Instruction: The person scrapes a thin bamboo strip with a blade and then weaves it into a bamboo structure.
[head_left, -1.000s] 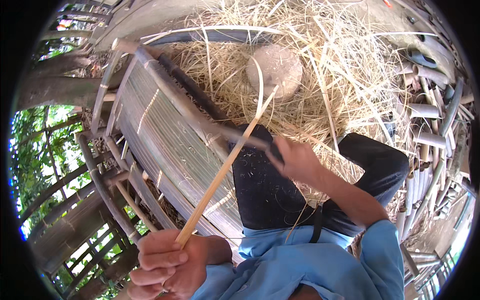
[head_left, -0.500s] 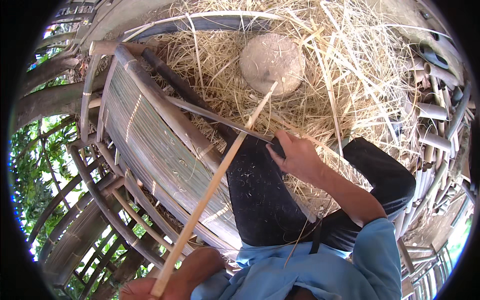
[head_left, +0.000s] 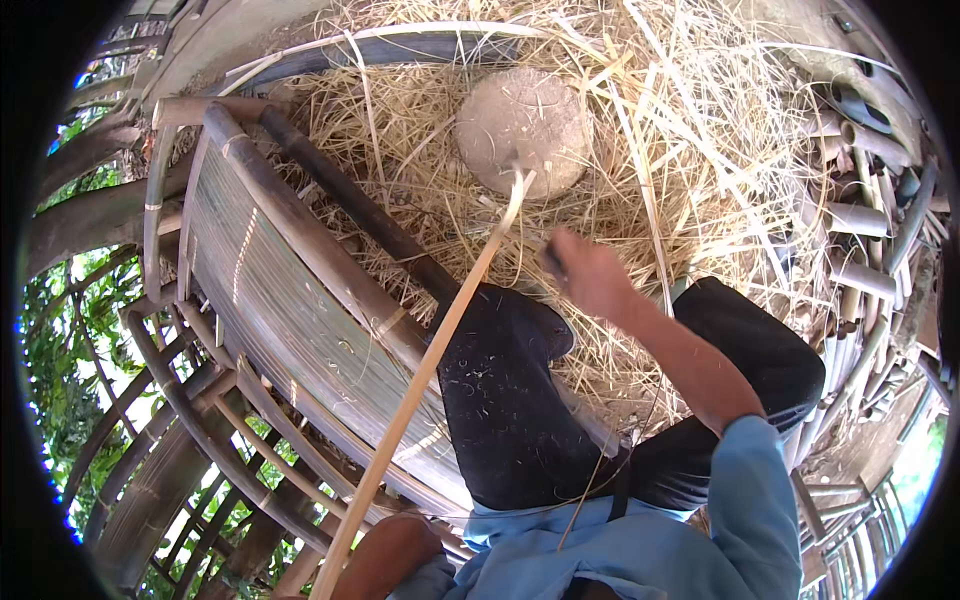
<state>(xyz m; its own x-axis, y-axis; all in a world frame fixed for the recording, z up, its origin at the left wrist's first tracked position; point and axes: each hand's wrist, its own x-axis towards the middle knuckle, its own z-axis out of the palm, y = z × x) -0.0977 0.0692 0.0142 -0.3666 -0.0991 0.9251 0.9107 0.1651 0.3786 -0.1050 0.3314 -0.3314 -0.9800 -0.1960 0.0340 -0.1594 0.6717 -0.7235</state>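
A long, pale bamboo strip (head_left: 425, 375) slants up from the lower edge, its far tip looking bent or split. My left hand is mostly cut off by the lower edge; its wrist (head_left: 390, 555) lies beside the strip's near end, where the hand grips it. My right hand (head_left: 590, 275) is closed round the dark handle of a knife (head_left: 553, 260), just right of the strip's upper part. Motion blur hides most of the blade, so I cannot tell whether it touches the strip. My dark-trousered leg (head_left: 510, 400), flecked with shavings, lies under the strip.
A round block (head_left: 525, 130) stands beyond the strip's tip among loose straw-coloured shavings (head_left: 690, 170). On the left is a slatted bamboo seat (head_left: 290, 270) with thick poles (head_left: 300, 200). Cut bamboo tubes (head_left: 865, 220) are piled at the right.
The strip's near end has slid lower, toward the bottom edge, taking my left hand mostly out of view. My right hand has moved slightly up, and the knife blade, plain before, is now blurred.
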